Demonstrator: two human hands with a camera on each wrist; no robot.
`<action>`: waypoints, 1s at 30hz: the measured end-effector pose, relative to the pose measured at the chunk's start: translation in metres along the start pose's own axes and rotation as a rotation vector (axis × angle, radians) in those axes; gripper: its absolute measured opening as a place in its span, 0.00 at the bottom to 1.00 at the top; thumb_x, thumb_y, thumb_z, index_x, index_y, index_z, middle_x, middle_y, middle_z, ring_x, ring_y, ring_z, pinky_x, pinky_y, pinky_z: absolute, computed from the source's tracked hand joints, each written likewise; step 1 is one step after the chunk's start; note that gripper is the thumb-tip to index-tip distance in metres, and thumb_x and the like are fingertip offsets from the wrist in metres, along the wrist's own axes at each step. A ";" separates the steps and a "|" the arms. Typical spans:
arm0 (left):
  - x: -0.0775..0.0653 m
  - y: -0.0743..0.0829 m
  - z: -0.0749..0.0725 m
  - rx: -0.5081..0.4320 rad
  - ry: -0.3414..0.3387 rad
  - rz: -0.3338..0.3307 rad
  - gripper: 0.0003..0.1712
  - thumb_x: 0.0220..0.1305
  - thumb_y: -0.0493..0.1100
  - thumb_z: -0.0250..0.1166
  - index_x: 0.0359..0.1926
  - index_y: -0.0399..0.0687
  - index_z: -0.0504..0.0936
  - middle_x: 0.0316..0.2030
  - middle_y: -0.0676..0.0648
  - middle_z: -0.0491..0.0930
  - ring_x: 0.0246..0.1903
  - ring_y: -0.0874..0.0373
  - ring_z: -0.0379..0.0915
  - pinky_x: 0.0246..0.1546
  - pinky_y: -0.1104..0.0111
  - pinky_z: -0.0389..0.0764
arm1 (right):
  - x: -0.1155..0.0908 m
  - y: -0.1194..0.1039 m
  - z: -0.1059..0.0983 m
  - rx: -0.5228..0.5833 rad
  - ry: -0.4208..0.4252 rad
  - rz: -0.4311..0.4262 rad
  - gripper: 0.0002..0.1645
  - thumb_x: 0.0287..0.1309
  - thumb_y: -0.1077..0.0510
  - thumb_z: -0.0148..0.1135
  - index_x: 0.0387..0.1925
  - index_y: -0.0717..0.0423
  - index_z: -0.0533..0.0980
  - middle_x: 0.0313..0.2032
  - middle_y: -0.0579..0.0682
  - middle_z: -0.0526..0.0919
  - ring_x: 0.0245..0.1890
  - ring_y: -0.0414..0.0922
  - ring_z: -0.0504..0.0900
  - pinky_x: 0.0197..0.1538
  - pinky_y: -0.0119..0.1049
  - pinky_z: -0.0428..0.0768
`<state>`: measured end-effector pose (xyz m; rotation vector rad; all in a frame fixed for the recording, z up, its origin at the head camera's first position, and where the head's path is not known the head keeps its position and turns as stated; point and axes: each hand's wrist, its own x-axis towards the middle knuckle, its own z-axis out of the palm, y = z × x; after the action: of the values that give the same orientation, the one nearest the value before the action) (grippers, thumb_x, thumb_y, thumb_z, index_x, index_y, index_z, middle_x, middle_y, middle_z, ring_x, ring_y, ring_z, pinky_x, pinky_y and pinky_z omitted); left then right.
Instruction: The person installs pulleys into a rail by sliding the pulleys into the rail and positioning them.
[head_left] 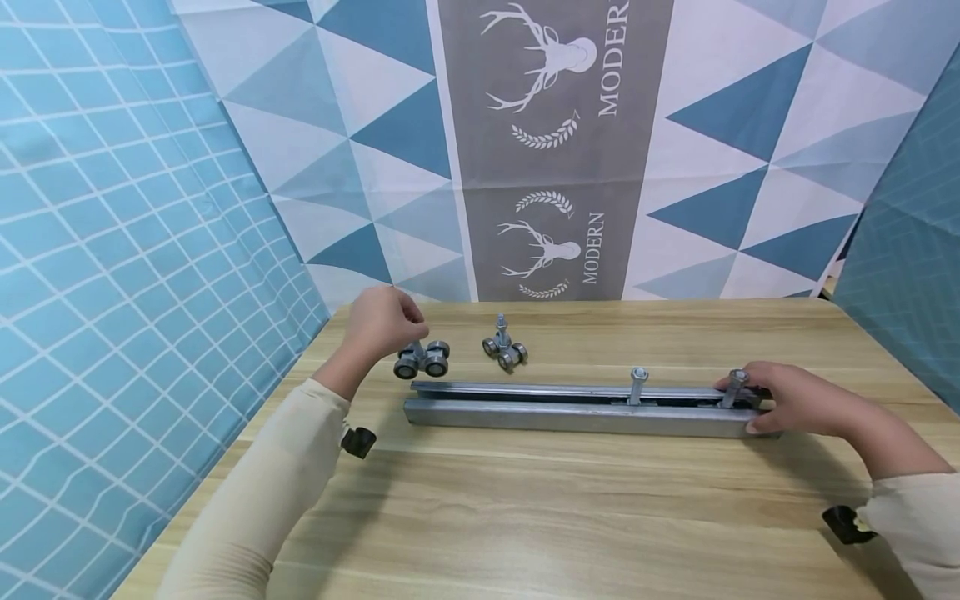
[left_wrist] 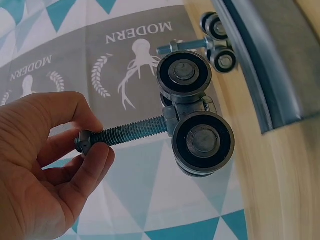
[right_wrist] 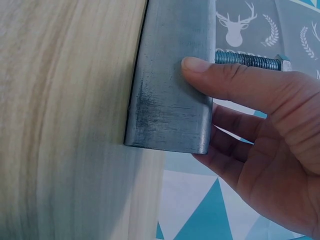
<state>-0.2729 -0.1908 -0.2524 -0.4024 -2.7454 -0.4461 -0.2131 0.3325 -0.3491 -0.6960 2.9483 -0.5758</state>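
My left hand [head_left: 381, 322] pinches the threaded bolt end of a wheeled roller trolley [head_left: 422, 361] between thumb and fingertips. In the left wrist view, this trolley [left_wrist: 202, 140] shows its steel wheels beyond the fingers and a nut at the pinched end. It is near the left end of a grey metal track [head_left: 517, 414], a channel with a slot along its top. My right hand [head_left: 802, 400] grips the track's right end, its thumb on the near side wall. Two bolts [head_left: 638, 385] stand upright out of the slot, one beside the right hand; whatever they carry inside is mostly hidden.
Another roller trolley [head_left: 505, 346] stands on the wooden table [head_left: 480, 517] behind the track, bolt upward. A patterned cloth [head_left: 555, 150] hangs at the table's back edge. Blue checked cloth [head_left: 112, 250] borders the left side, and a teal cloth [head_left: 907, 250] the right.
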 end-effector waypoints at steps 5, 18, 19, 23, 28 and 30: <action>-0.009 -0.009 -0.001 0.010 -0.005 0.001 0.06 0.52 0.40 0.67 0.24 0.46 0.88 0.19 0.52 0.82 0.20 0.58 0.75 0.30 0.59 0.78 | 0.000 0.000 0.001 -0.002 0.001 0.000 0.34 0.39 0.63 0.78 0.53 0.61 0.79 0.43 0.53 0.79 0.46 0.54 0.77 0.44 0.51 0.77; -0.029 -0.027 -0.009 0.036 -0.011 0.012 0.06 0.50 0.39 0.66 0.21 0.49 0.87 0.16 0.55 0.80 0.17 0.61 0.71 0.24 0.63 0.75 | -0.001 0.000 0.000 -0.022 0.016 -0.013 0.33 0.39 0.62 0.78 0.53 0.62 0.79 0.42 0.52 0.79 0.45 0.54 0.77 0.44 0.52 0.77; -0.030 -0.028 -0.010 0.034 -0.014 0.011 0.06 0.50 0.38 0.66 0.21 0.48 0.88 0.17 0.55 0.80 0.17 0.61 0.72 0.25 0.62 0.75 | -0.001 0.000 0.000 -0.023 0.018 -0.012 0.33 0.39 0.62 0.78 0.53 0.62 0.79 0.42 0.52 0.79 0.45 0.53 0.77 0.44 0.52 0.77; -0.035 -0.032 -0.011 0.036 -0.029 -0.007 0.05 0.49 0.39 0.66 0.23 0.48 0.88 0.18 0.55 0.81 0.17 0.61 0.73 0.26 0.60 0.77 | -0.001 0.001 0.000 -0.026 0.021 -0.012 0.34 0.39 0.63 0.79 0.53 0.62 0.79 0.42 0.51 0.79 0.44 0.52 0.77 0.43 0.51 0.77; -0.041 -0.038 -0.012 0.037 -0.040 -0.017 0.05 0.50 0.39 0.67 0.24 0.47 0.89 0.18 0.54 0.82 0.18 0.61 0.73 0.28 0.58 0.78 | 0.000 0.001 0.001 -0.017 0.023 -0.010 0.34 0.38 0.64 0.78 0.53 0.62 0.79 0.42 0.51 0.79 0.45 0.53 0.77 0.44 0.51 0.77; -0.043 -0.041 -0.012 0.033 -0.048 -0.021 0.05 0.50 0.39 0.67 0.24 0.46 0.89 0.19 0.54 0.82 0.18 0.61 0.74 0.28 0.57 0.79 | 0.001 0.000 0.001 -0.013 0.021 -0.009 0.33 0.39 0.64 0.78 0.53 0.62 0.79 0.42 0.52 0.79 0.45 0.54 0.77 0.44 0.52 0.77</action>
<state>-0.2443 -0.2422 -0.2679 -0.3812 -2.8018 -0.4009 -0.2136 0.3321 -0.3504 -0.7090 2.9728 -0.5689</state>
